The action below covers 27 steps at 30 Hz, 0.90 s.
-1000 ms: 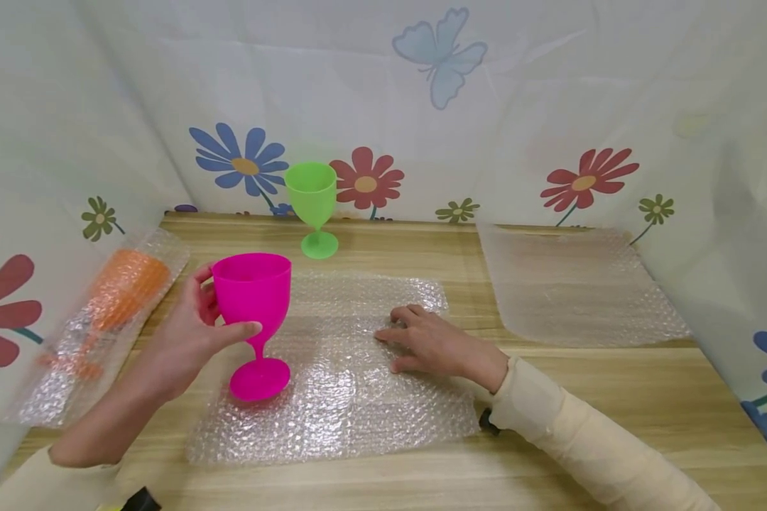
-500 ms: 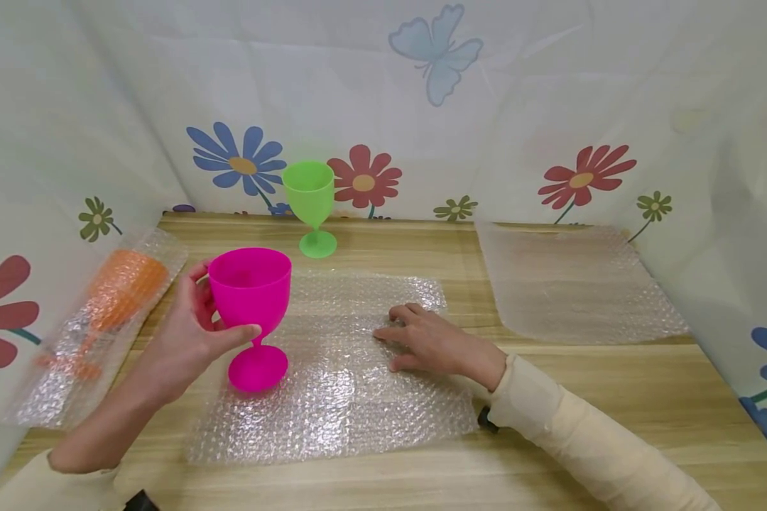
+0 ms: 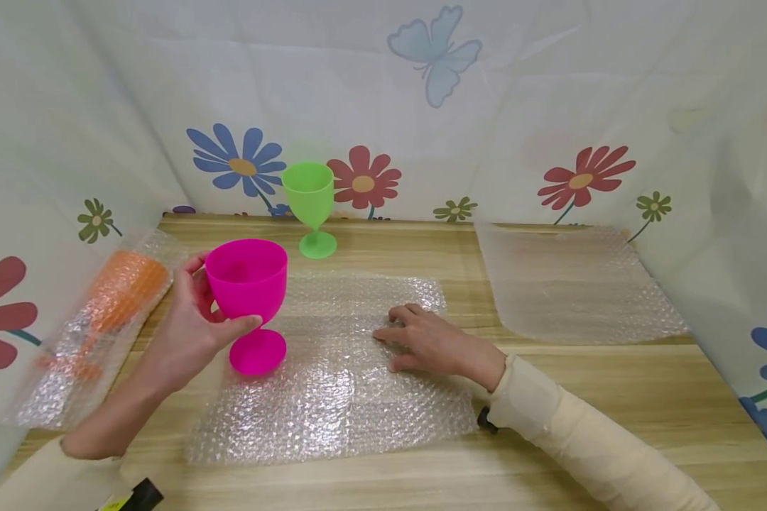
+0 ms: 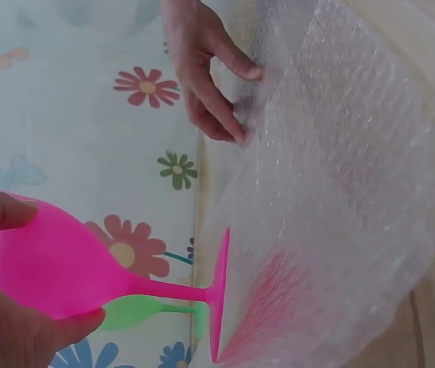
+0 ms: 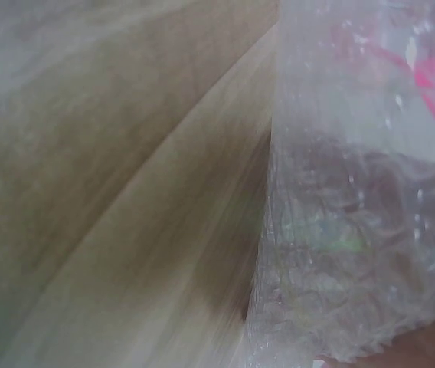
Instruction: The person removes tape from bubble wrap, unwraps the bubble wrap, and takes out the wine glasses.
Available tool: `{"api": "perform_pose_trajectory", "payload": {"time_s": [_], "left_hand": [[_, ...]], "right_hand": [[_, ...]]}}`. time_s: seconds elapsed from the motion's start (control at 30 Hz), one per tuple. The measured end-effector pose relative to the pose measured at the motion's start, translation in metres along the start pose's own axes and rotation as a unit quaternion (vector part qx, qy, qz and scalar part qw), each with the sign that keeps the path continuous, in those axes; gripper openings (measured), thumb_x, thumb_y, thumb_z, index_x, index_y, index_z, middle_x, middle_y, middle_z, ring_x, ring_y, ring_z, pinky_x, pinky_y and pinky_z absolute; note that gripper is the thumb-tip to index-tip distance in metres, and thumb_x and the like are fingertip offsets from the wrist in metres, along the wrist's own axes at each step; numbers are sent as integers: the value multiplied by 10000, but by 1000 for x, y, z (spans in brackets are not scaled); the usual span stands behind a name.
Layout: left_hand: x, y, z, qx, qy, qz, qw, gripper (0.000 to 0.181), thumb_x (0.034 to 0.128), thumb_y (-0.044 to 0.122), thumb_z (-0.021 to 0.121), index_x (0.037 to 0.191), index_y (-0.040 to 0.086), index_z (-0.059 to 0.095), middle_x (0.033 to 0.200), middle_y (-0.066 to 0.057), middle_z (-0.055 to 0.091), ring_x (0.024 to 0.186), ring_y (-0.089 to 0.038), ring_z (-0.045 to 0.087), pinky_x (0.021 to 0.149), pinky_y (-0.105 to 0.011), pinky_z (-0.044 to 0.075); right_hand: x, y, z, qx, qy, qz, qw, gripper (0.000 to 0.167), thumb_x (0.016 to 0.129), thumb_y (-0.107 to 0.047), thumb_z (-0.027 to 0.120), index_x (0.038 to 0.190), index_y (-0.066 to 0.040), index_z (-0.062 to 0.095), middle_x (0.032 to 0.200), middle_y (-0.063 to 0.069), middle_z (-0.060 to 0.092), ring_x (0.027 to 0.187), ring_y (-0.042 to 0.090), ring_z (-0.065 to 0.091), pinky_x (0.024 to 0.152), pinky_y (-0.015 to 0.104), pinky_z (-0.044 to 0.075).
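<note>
The left grip (image 3: 188, 337) is closed around the bowl of the pink cup (image 3: 244, 291), fingers behind it and thumb across the lower front, so the cup sits just to the right of that palm. Over the last second the foot of the cup has swung up and away from the person, and its mouth now tips more toward the head camera. The right grip (image 3: 431, 344) has stayed where it was, fingers loosely bent and grasping nothing, tips resting on the bubble wrap sheet (image 3: 339, 376) that lies between the two grips and under the cup. Whether the foot touches the sheet I cannot tell.

For the work in hand, this suggests the cup is being turned above a steadied sheet, not laid down yet.

Left of the left grip lies an orange cup (image 3: 128, 284) in bubble wrap; beyond that grip stands a green cup (image 3: 309, 202). A second sheet (image 3: 581, 284) lies on the desk (image 3: 645, 397) beyond and right of the right grip.
</note>
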<state>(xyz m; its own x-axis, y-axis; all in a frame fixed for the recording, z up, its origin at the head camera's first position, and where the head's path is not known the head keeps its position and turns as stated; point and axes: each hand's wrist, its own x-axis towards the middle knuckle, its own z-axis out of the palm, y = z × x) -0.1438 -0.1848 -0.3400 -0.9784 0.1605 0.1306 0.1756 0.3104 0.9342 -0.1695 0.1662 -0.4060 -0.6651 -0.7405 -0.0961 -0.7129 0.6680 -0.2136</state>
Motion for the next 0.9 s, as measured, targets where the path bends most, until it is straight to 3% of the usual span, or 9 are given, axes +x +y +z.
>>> {"api": "perform_pose_trajectory", "payload": {"time_s": [0.4, 0.9], "left_hand": [[16, 1, 1, 196, 133, 34, 9997, 1030, 878, -8, 787, 1575, 106, 36, 1568, -180, 325, 1403, -403, 344, 881, -119, 492], [32, 8, 4, 179, 214, 47, 9996, 1003, 882, -19, 774, 1568, 122, 56, 1568, -144, 346, 1405, -359, 370, 910, -190, 519]], "right_hand": [[0, -1, 0, 9, 7, -41, 10000, 584, 961, -362, 731, 1469, -116, 582, 1461, 244, 498, 1338, 399, 475, 1109, 541, 412], [0, 0, 0, 16, 0, -20, 10000, 586, 964, -359, 726, 1475, -115, 576, 1469, 256, 488, 1340, 412, 475, 1103, 548, 418]]}}
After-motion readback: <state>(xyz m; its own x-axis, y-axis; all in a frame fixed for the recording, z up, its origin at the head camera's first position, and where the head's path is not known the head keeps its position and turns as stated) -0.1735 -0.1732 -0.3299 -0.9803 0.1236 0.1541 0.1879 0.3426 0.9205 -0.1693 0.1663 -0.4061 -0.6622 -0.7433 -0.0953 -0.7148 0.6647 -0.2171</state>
